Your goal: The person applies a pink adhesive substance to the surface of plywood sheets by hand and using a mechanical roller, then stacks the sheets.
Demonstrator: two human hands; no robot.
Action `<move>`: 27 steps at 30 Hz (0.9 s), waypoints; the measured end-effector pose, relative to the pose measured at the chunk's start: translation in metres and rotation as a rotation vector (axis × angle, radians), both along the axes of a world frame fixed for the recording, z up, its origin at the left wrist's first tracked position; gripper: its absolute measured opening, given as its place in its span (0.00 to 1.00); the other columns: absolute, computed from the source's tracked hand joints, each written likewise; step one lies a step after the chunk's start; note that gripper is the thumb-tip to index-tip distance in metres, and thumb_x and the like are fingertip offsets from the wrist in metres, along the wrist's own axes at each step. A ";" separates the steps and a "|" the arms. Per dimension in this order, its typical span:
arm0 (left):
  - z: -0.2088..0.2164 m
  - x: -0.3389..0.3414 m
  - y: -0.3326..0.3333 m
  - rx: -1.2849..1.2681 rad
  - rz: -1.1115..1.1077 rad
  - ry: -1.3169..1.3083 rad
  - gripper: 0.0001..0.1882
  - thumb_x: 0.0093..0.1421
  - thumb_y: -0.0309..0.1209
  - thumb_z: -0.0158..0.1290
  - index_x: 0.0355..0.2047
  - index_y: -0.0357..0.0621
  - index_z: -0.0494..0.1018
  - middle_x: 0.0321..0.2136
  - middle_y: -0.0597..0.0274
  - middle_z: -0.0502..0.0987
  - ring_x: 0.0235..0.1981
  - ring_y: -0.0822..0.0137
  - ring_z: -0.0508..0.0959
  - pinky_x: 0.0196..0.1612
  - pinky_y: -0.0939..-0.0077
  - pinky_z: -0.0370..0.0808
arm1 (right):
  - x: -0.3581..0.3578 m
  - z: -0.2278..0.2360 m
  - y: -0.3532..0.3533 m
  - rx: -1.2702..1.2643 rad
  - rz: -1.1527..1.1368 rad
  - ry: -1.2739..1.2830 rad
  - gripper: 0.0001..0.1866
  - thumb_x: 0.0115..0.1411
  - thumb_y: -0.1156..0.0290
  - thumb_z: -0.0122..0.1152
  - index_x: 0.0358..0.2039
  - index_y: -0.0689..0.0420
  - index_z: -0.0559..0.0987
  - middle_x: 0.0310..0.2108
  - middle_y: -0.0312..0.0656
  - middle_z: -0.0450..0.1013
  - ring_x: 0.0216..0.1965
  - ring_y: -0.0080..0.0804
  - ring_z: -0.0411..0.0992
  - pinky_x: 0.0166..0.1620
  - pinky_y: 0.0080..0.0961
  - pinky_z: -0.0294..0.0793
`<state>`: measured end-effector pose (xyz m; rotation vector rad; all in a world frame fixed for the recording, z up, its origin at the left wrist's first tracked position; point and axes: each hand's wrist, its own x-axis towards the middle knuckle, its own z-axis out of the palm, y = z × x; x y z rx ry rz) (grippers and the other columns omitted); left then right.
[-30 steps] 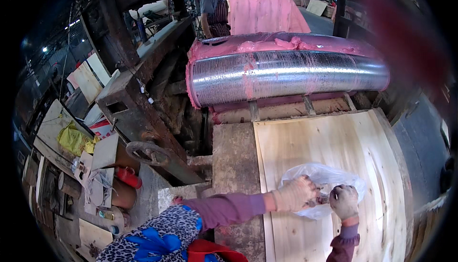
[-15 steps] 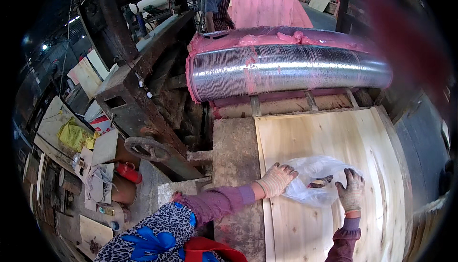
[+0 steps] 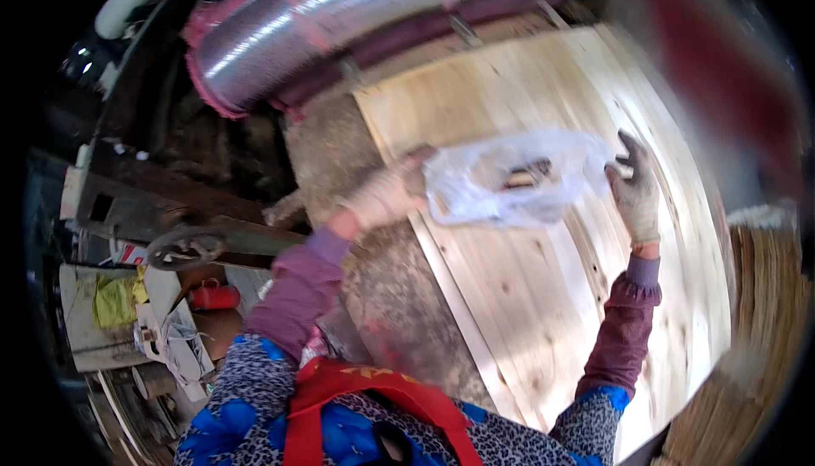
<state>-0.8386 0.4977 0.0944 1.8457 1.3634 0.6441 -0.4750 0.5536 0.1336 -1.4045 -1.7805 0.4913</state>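
Observation:
A clear plastic bag (image 3: pixel 475 199) lies spread over pale wood veneer sheets (image 3: pixel 543 296), with a small dark and light bundle (image 3: pixel 528 174) showing inside it. My left hand (image 3: pixel 386 190), in a pale work glove, holds the bag's left edge; its fingertips are motion-blurred. At the bag's right end, my right hand (image 3: pixel 635 190) in a dark-fingered glove has its thumb and fingers apart, the thumb close to the plastic.
Beyond the sheets lies a shiny metal roller (image 3: pixel 340 20) with pink paste at its edges. A rusty handwheel (image 3: pixel 185 248) sits on the frame at left. Stacked veneer (image 3: pixel 768 296) stands at right. A red canister (image 3: pixel 214 297) is at lower left.
My view has tilted down and turned, so the roller sits higher. The bag is stretched wider. My left hand has moved left with its edge; the right hand's fingers have spread.

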 end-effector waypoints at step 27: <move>-0.220 -0.272 -0.423 -0.686 1.112 0.536 0.23 0.45 0.41 0.55 0.43 0.52 0.69 0.35 0.60 0.76 0.37 0.58 0.76 0.40 0.67 0.71 | -0.251 -0.061 -0.303 -0.518 0.926 0.150 0.13 0.46 0.75 0.55 0.35 0.59 0.74 0.39 0.46 0.70 0.40 0.44 0.68 0.44 0.34 0.66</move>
